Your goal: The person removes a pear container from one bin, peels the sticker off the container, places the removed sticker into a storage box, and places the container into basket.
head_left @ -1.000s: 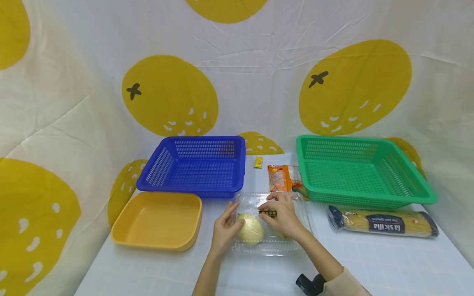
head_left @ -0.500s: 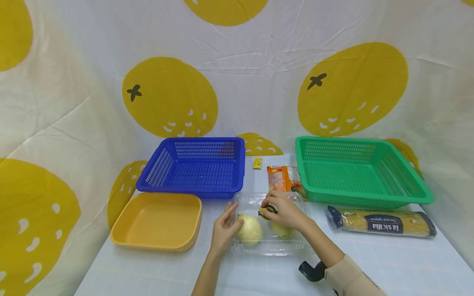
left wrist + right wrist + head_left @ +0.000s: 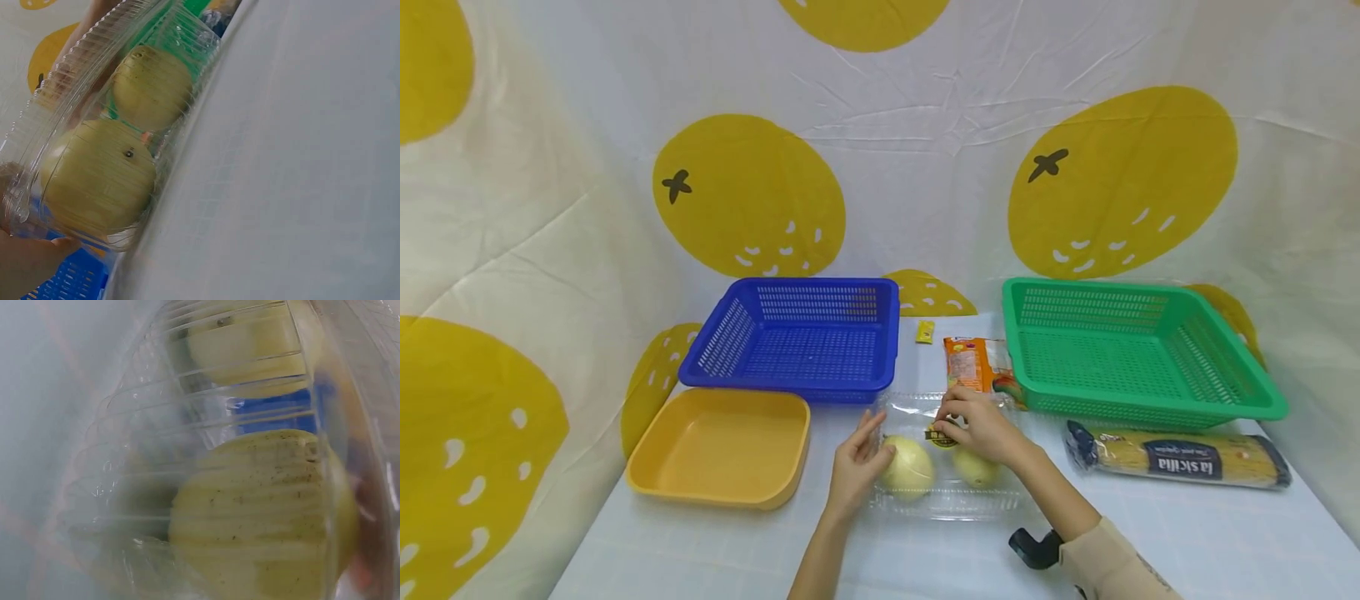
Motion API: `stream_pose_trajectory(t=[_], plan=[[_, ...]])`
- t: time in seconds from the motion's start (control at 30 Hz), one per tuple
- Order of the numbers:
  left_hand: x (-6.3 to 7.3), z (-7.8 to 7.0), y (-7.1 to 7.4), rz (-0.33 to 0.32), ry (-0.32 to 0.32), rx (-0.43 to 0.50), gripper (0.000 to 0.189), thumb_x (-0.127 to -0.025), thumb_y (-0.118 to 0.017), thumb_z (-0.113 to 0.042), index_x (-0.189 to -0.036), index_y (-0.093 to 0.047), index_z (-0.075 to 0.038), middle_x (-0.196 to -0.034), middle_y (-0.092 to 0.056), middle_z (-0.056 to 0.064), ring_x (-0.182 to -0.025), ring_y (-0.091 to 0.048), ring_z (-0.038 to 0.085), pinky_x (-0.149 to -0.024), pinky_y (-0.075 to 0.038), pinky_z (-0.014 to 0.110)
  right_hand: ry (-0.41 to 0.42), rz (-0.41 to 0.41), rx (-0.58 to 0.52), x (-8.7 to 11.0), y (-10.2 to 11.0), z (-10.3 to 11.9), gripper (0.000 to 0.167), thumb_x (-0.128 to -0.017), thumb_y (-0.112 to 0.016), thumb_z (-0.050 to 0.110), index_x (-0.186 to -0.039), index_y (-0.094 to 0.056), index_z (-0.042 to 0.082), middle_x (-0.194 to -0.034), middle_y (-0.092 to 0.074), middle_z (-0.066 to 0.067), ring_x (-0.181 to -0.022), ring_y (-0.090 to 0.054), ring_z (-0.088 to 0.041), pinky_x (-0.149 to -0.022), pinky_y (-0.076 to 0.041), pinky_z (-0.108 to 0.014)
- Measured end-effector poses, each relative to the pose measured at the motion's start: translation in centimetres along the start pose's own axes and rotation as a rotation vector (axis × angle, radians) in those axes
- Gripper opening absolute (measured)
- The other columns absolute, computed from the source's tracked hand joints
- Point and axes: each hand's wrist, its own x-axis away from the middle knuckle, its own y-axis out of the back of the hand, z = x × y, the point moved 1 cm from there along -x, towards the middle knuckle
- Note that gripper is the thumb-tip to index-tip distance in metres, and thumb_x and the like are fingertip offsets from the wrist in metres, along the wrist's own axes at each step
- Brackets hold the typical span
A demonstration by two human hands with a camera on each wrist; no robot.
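A clear plastic clamshell box [image 3: 946,503] lies on the table in front of me. Two pale yellow pears [image 3: 907,469] sit side by side inside it. My left hand [image 3: 857,462] rests along the box's left side, fingers straight and thumb by the left pear. Over the lid, my right hand [image 3: 983,427] has thumb and index finger together on a black-and-gold label [image 3: 940,437], pinching at it. Both pears show through the ribbed wall in the left wrist view, where my left thumb [image 3: 37,257] touches the box corner. In the right wrist view, one pear [image 3: 262,512] looms close.
A yellow tub [image 3: 715,492] and a blue basket [image 3: 782,385] stand at the left. Behind the box lie an orange packet [image 3: 966,362] and a small yellow sachet [image 3: 925,332]. A green basket [image 3: 1150,410] and a spaghetti pack [image 3: 1180,454] are at the right.
My right hand's fingertips have shifted slightly over the lid, drawing closer together and exposing more of the label and the right pear. The left hand and the box stay in place.
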Motion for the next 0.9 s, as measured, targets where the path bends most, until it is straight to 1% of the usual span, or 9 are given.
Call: stream_pose_trajectory(t=[0.17, 0.23, 0.33, 0.4, 0.57, 0.73, 0.9], plan=[[-0.05, -0.08, 0.11, 0.003, -0.008, 0.004, 0.049, -0.082, -0.064, 0.0, -0.13, -0.053, 0.001, -0.15, -0.025, 0.024, -0.139, -0.021, 0.037, -0.107, -0.028, 0.038, 0.038, -0.028, 0.027, -0.04, -0.26, -0.11, 0.015, -0.08, -0.074, 0.013, -0.072, -0.061, 0.014, -0.085, -0.055, 0.001, -0.075, -0.052, -0.012, -0.063, -0.047, -0.024], [-0.08, -0.13, 0.13, -0.004, -0.013, 0.007, 0.049, -0.082, -0.064, 0.0, -0.13, -0.053, 0.001, -0.15, -0.026, 0.024, -0.139, -0.021, 0.037, -0.107, -0.028, 0.038, 0.05, -0.043, 0.008, -0.04, -0.35, -0.15, 0.014, -0.08, -0.074, 0.012, -0.075, -0.061, 0.012, -0.086, -0.056, 0.0, -0.076, -0.052, -0.012, -0.064, -0.048, -0.026], [-0.17, -0.11, 0.13, -0.018, -0.014, 0.01, 0.049, -0.081, -0.064, 0.0, -0.129, -0.054, 0.002, -0.149, -0.027, 0.024, -0.139, -0.022, 0.037, -0.107, -0.027, 0.038, 0.063, -0.061, -0.019, 0.02, -0.34, -0.17, 0.011, -0.08, -0.074, 0.011, -0.085, -0.065, 0.009, -0.089, -0.06, -0.001, -0.079, -0.055, -0.013, -0.067, -0.051, -0.03], [-0.23, -0.04, 0.11, -0.02, -0.01, 0.01, 0.049, -0.081, -0.065, 0.0, -0.129, -0.054, 0.002, -0.149, -0.027, 0.024, -0.139, -0.022, 0.037, -0.107, -0.027, 0.038, 0.07, -0.066, -0.03, 0.14, -0.34, -0.22, 0.014, -0.081, -0.073, 0.01, -0.092, -0.067, 0.008, -0.09, -0.063, 0.0, -0.08, -0.057, -0.013, -0.07, -0.052, -0.032], [-0.23, 0.11, 0.07, -0.012, -0.009, 0.01, 0.049, -0.081, -0.064, 0.001, -0.129, -0.053, 0.003, -0.149, -0.027, 0.025, -0.138, -0.022, 0.037, -0.107, -0.027, 0.036, 0.071, -0.047, -0.029, 0.36, -0.31, -0.2, 0.011, -0.082, -0.072, 0.008, -0.093, -0.069, 0.009, -0.089, -0.067, 0.002, -0.081, -0.058, -0.013, -0.071, -0.051, -0.03], [-0.06, 0.17, 0.1, -0.012, -0.016, -0.007, 0.048, -0.082, -0.064, 0.001, -0.129, -0.054, 0.003, -0.149, -0.027, 0.025, -0.138, -0.023, 0.037, -0.106, -0.028, 0.036, 0.048, -0.014, -0.044, 0.31, -0.38, -0.09, 0.012, -0.084, -0.069, 0.006, -0.096, -0.069, 0.009, -0.091, -0.067, 0.0, -0.081, -0.058, -0.013, -0.07, -0.052, -0.029], [0.04, 0.28, 0.01, -0.009, -0.018, -0.016, 0.047, -0.082, -0.063, 0.001, -0.129, -0.054, 0.003, -0.149, -0.027, 0.025, -0.138, -0.022, 0.037, -0.107, -0.027, 0.036, 0.042, 0.002, -0.029, 0.33, -0.55, 0.02, 0.012, -0.083, -0.068, 0.003, -0.094, -0.068, 0.007, -0.089, -0.065, 0.0, -0.08, -0.057, -0.013, -0.07, -0.051, -0.028]])
